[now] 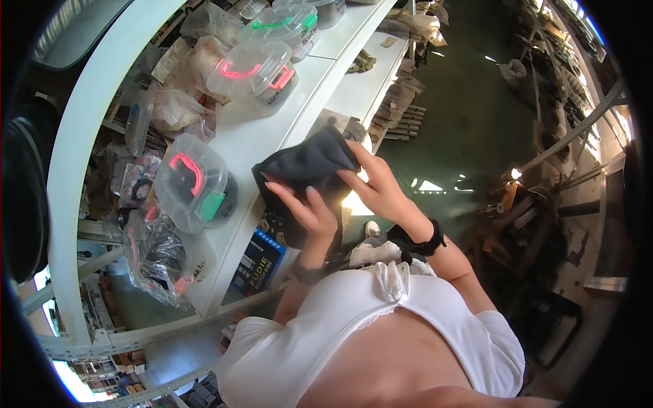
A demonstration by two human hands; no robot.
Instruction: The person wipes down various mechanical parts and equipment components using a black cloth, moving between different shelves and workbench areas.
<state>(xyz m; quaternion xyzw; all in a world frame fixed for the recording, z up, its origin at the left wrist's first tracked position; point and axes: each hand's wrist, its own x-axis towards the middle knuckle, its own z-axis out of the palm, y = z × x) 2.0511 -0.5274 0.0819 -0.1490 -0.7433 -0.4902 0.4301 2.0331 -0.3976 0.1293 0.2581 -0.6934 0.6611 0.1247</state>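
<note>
In front of my chest, over the shelf edge, is a dark grey folded cloth with a soft, smooth surface. My right hand grips its right edge, thumb below and fingers along the side. At its lower left side is my left hand, fingers stretched and spread, touching or very close to the fabric. Whether the piece is a plain cloth or a pouch, I cannot tell. A black band circles my right wrist.
A white shelf runs along the left, carrying clear lidded boxes with pink and green handles. Plastic-wrapped bags lie behind them. Below the shelf edge stands a blue and black carton. Cluttered racks line the right side, beyond a green floor.
</note>
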